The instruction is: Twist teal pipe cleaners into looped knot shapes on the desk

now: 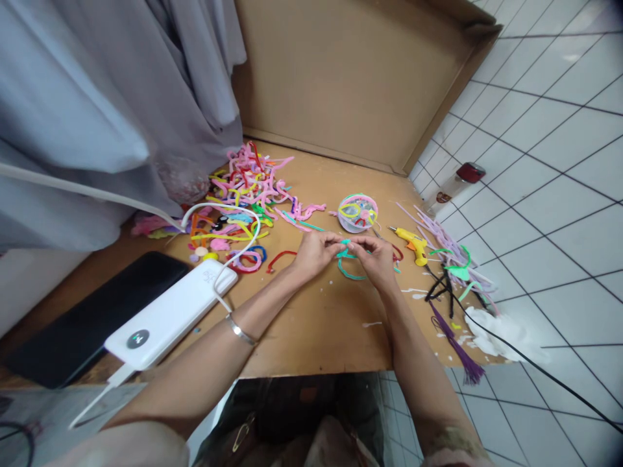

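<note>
Between my two hands is a teal pipe cleaner (351, 277), bent into a loop that hangs toward the table. My left hand (316, 256) pinches it from the left, thumb and forefinger pressed together. From the other side my right hand (374, 258) grips it the same way, the fingertips of both hands almost touching. A red pipe cleaner (281, 255) lies curved just left of my left hand. Behind my hands stands a small round tub (357, 213) with yellow and pink pieces in it.
A heap of coloured pipe cleaners (257, 178) covers the back left. At right lie a yellow glue gun (411, 244), lilac pipe cleaners (438, 237), a purple tassel (455, 344) and white tissue (501, 334). A white power bank (170, 314) and black phone (97, 318) lie left.
</note>
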Tool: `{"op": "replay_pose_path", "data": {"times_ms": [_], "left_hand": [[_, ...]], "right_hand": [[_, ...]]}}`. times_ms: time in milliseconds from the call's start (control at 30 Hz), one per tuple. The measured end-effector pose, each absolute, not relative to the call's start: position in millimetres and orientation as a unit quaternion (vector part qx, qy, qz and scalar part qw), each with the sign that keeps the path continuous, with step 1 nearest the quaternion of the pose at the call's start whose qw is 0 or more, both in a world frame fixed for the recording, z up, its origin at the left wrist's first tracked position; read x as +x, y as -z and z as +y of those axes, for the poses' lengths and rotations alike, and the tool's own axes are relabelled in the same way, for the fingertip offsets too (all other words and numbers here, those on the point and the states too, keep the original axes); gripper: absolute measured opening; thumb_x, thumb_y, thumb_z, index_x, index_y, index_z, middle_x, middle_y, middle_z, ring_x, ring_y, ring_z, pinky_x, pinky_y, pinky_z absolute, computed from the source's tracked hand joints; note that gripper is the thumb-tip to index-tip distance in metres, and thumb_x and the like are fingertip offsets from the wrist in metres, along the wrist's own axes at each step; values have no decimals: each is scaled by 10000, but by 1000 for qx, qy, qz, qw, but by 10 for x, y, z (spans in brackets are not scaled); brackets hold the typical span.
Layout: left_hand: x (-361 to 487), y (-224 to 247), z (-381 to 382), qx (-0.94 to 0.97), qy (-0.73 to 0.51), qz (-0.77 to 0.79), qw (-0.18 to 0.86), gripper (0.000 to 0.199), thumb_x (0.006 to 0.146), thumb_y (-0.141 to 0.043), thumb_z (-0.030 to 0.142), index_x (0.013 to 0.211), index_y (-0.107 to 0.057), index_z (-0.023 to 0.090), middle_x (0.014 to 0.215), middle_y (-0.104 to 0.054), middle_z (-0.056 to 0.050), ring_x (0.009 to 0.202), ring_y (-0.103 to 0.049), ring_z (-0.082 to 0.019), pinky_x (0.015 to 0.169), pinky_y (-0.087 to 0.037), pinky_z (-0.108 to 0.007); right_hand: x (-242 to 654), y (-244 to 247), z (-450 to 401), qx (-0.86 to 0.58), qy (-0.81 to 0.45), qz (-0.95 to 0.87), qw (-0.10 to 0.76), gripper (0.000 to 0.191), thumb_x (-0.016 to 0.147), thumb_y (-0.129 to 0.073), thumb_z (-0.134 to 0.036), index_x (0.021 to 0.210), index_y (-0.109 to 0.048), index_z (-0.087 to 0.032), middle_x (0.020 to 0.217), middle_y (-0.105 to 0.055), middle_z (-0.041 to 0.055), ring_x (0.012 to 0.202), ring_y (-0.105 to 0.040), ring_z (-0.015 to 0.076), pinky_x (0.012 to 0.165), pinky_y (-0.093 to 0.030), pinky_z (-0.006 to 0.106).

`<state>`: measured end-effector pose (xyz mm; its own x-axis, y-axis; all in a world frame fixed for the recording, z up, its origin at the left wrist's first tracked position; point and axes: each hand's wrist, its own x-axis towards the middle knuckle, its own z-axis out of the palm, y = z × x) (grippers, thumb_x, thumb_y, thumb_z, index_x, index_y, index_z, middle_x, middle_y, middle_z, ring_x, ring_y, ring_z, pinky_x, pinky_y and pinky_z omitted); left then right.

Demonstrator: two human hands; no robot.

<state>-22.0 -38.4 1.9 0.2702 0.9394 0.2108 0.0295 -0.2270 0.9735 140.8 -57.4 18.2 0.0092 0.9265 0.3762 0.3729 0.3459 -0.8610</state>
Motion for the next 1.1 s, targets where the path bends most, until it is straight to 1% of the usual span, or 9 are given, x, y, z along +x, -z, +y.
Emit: {"op": "replay_pose_path", "data": {"times_ms": [200, 333, 533, 633, 733, 900, 967, 1033, 1100], "left_hand": [[-222, -21, -385, 637, -457, 394, 480, 302, 748, -730, 416, 772, -755, 116, 702, -711, -59, 637, -583, -143, 607, -456, -242], [-218, -46, -405, 640, -451, 387, 487, 292, 744, -733, 406, 771, -753, 116, 683, -699, -45, 617, -567, -130, 595, -444, -231], [-222, -62, -402, 626, -442, 381, 517, 329, 684, -765, 418, 809, -752, 114, 720, -705, -37, 658, -596, -142, 642, -469, -245], [-241, -56, -388, 642, -419, 380, 517, 328, 677, -756, 438, 761, -746, 121, 663, -667, -11, 624, -553, -126, 596, -422, -225], [-262, -49, -382, 653, -408, 378, 514, 338, 683, -739, 460, 727, -730, 125, 603, -604, 15, 583, -485, -104, 546, -351, -205], [-274, -52, -388, 650, -397, 386, 521, 381, 711, -708, 466, 568, -591, 133, 495, -470, 46, 493, -364, -68, 495, -251, -208], [-273, -63, -382, 637, -399, 392, 531, 368, 717, -711, 436, 558, -562, 139, 489, -477, 44, 484, -373, -65, 491, -254, -209], [-275, -81, -364, 601, -421, 394, 553, 332, 712, -727, 402, 585, -570, 139, 513, -512, 36, 491, -412, -68, 494, -296, -205], [-285, -104, -335, 542, -461, 396, 580, 311, 701, -753, 387, 621, -582, 139, 545, -543, 29, 504, -454, -71, 508, -361, -204]], "right_hand": [[1414, -194, -588, -497, -247, -669, 495, 191, 757, -725, -387, 731, -738, -198, 717, -742, 44, 664, -661, 181, 644, -543, 312], [1431, -182, -576, -498, -250, -671, 489, 207, 751, -718, -403, 717, -716, -199, 699, -726, 34, 652, -640, 174, 637, -527, 305], [1408, -163, -575, -511, -257, -653, 496, 174, 730, -673, -367, 704, -693, -197, 676, -706, 26, 627, -610, 162, 610, -498, 287], [1381, -168, -586, -510, -246, -656, 500, 150, 724, -664, -340, 685, -682, -196, 658, -695, 23, 615, -597, 160, 609, -497, 289], [1367, -152, -585, -512, -249, -653, 499, 165, 723, -677, -351, 682, -680, -192, 655, -691, 23, 617, -599, 163, 604, -499, 289], [1356, -96, -576, -509, -296, -638, 496, 233, 751, -683, -418, 726, -678, -186, 673, -682, 21, 632, -600, 163, 610, -501, 287], [1347, -94, -585, -503, -308, -633, 502, 253, 790, -654, -440, 768, -684, -190, 712, -686, 27, 670, -614, 172, 645, -514, 299], [1337, -102, -598, -496, -300, -623, 525, 268, 825, -632, -446, 883, -699, -193, 838, -717, 53, 767, -647, 192, 725, -538, 323], [1326, -105, -607, -496, -278, -615, 546, 324, 829, -642, -441, 1034, -692, -195, 990, -724, 86, 867, -661, 208, 790, -545, 342]]}}
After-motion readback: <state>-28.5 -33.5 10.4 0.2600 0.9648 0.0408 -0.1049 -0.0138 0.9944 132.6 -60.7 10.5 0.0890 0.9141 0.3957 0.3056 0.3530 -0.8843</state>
